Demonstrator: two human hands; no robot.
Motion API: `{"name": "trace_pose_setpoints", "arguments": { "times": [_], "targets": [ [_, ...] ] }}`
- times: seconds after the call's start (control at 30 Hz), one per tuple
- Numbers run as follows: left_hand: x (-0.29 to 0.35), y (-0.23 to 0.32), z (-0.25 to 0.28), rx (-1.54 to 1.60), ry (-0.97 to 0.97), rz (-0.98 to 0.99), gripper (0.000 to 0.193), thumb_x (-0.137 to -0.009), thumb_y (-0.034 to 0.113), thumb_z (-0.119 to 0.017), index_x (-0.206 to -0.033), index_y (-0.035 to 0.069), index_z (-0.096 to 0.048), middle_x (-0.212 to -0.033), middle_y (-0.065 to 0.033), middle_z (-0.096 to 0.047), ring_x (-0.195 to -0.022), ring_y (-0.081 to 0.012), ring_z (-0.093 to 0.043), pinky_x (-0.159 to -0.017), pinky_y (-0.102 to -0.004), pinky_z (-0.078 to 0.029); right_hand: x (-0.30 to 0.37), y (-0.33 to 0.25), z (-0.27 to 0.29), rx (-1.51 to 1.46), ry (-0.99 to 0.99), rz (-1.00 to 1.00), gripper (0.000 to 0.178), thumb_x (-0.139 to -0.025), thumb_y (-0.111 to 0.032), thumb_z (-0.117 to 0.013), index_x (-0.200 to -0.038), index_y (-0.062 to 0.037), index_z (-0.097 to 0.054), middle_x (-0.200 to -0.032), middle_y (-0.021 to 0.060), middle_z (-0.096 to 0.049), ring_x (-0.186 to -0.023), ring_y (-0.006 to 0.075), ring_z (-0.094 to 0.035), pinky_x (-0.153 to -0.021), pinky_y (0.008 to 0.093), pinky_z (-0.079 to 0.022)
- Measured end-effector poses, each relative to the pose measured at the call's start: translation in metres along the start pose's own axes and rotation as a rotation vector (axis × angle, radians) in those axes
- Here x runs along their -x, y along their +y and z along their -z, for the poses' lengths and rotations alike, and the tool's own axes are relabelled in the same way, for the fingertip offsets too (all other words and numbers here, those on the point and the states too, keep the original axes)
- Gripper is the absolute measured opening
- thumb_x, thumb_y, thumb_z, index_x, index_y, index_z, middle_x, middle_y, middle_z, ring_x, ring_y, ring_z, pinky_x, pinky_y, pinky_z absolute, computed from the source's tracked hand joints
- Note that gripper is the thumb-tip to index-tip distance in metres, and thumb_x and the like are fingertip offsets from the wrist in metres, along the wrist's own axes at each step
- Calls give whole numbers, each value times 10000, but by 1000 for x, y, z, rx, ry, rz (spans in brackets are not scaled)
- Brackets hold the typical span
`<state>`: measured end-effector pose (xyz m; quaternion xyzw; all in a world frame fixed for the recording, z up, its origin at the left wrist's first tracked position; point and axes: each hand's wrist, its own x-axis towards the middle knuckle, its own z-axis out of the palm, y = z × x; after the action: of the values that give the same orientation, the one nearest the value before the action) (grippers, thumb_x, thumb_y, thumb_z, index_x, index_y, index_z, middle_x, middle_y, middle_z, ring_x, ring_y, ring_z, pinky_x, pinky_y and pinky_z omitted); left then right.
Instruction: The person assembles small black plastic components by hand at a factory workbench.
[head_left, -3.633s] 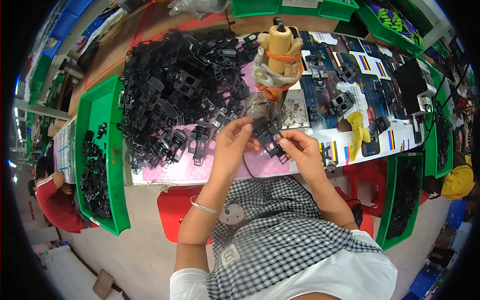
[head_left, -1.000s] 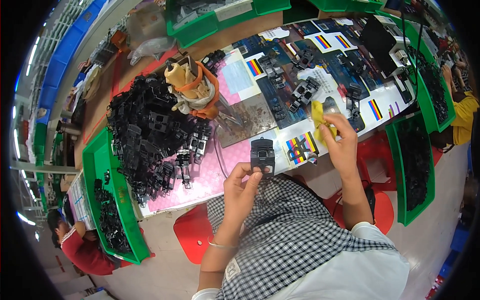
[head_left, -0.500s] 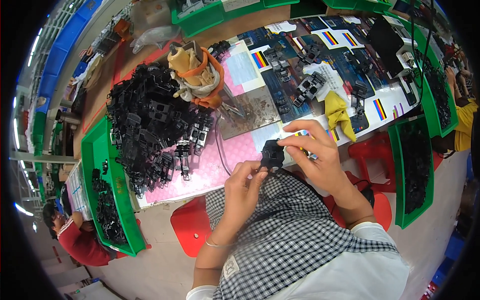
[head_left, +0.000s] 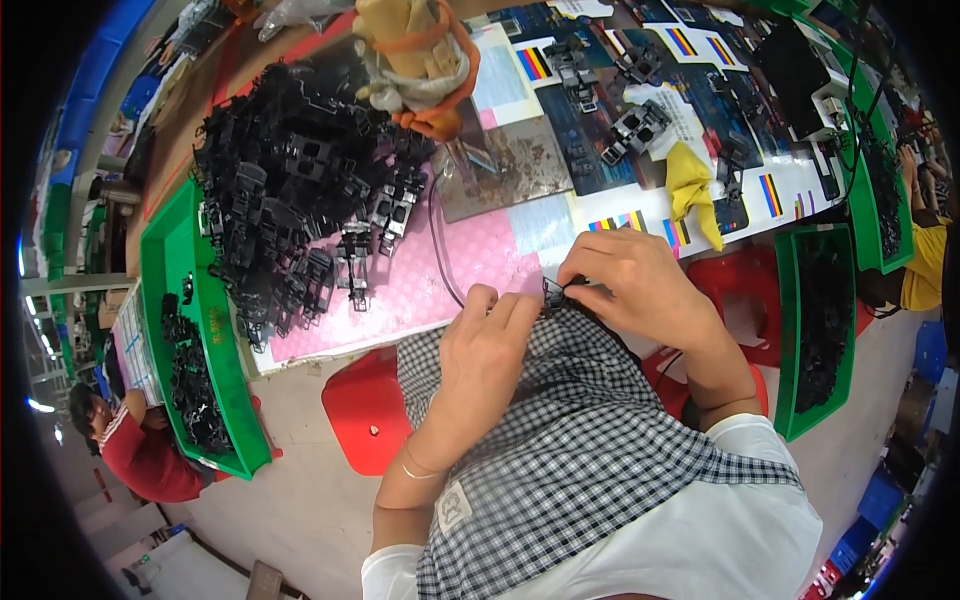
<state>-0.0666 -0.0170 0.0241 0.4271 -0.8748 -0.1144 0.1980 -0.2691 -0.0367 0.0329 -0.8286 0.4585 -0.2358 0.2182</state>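
A small black plastic part (head_left: pixel 553 293) sits between my two hands at the near edge of the table, just above my checked apron. My right hand (head_left: pixel 640 285) pinches it from the right with thumb and forefinger. From the left, my left hand (head_left: pixel 487 345) has its fingers curled round the part's other side. Both hands cover most of the part, so its shape is largely hidden. Pink bubble sheeting (head_left: pixel 400 300) lies on the tabletop beyond my left hand. A large heap of black plastic parts (head_left: pixel 290 170) is piled to the left.
An orange-banded holder (head_left: pixel 425 70) with tools stands beside a metal plate (head_left: pixel 510 165). A yellow cloth (head_left: pixel 690 190) lies at the right. Green bins (head_left: pixel 245 415) of black parts flank the table. Red stools (head_left: pixel 362 410) stand below. Other people sit at both sides.
The black part has gone lower and is now mostly covered by my fingers. My right hand has come down, its fingers closing in. The whole view has shifted, so the table sits higher.
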Motion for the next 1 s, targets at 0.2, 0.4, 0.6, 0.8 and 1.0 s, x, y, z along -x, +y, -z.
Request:
{"name": "trace_pose_setpoints", "arguments": {
  "times": [0.2,0.4,0.6,0.8,1.0],
  "targets": [
    [11,-3,-7,325,-15,251,169,-814,14,-593,-982,8,-573,-785,-62,-599,-678,-194,-565,-578,-304,-477,2,3,-10,-448,289,-213,92,-837,-88,-600,-912,-34,-604,-814,69,-615,-714,188,-599,-635,285,-465],
    [22,-8,-14,1281,166,721,158,-914,146,-548,-987,7,-566,-884,-86,-650,-712,-70,-560,-529,-183,-417,19,14,-25,-992,485,-415,183,-932,-131,-505,-838,0,-590,-768,22,-587,-691,71,-534,-623,212,-425],
    [19,-11,-13,1225,204,674,161,-925,141,-527,-1028,21,-560,-924,-60,-665,-724,-25,-550,-516,-147,-375,10,-7,-38,-911,309,-422,209,-946,-153,-479,-927,24,-588,-870,62,-597,-721,93,-562,-608,210,-453],
    [16,-11,-8,1097,253,598,204,-939,125,-499,-1068,-25,-547,-905,-87,-652,-775,-85,-589,-656,-205,-467,0,-10,-47,-1024,328,-446,200,-918,-105,-521,-1071,11,-575,-904,56,-613,-746,80,-567,-614,193,-453],
    [6,-39,-15,1110,229,583,206,-947,126,-482,-1030,-40,-571,-854,-64,-633,-759,-94,-584,-687,-215,-466,-23,3,-65,-978,321,-441,171,-905,-130,-565,-950,26,-616,-717,18,-609,-609,61,-550,-559,196,-447]
  ]
}}
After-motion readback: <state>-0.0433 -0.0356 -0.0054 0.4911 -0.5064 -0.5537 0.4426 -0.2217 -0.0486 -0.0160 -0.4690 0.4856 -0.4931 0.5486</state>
